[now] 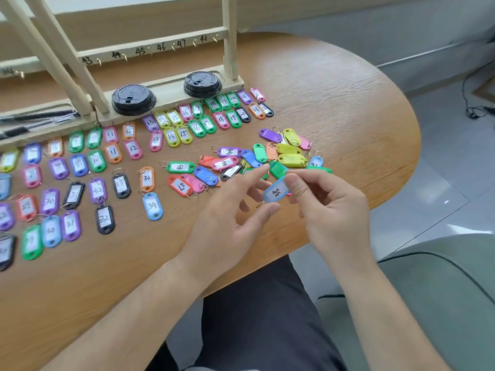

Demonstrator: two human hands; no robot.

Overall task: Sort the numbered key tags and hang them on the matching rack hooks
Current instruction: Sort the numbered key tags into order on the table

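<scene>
A light blue key tag (276,193) with a handwritten number is pinched between the thumb and fingers of my right hand (329,210), just above the table's front right. My left hand (235,212) hovers beside it with fingers loosely spread, its thumb tip near the tag's lower end; whether it touches is unclear. An unsorted pile of coloured tags (257,162) lies just beyond both hands. Sorted tags (80,167) lie in paired rows across the left and back. The wooden rack (150,49) with numbered hooks 43 to 47 stands at the back.
Two black cup lids (133,99) (202,83) rest on the rack's base. The round wooden table (334,108) curves away on the right, with grey floor and cables beyond. A green seat (439,285) is at lower right.
</scene>
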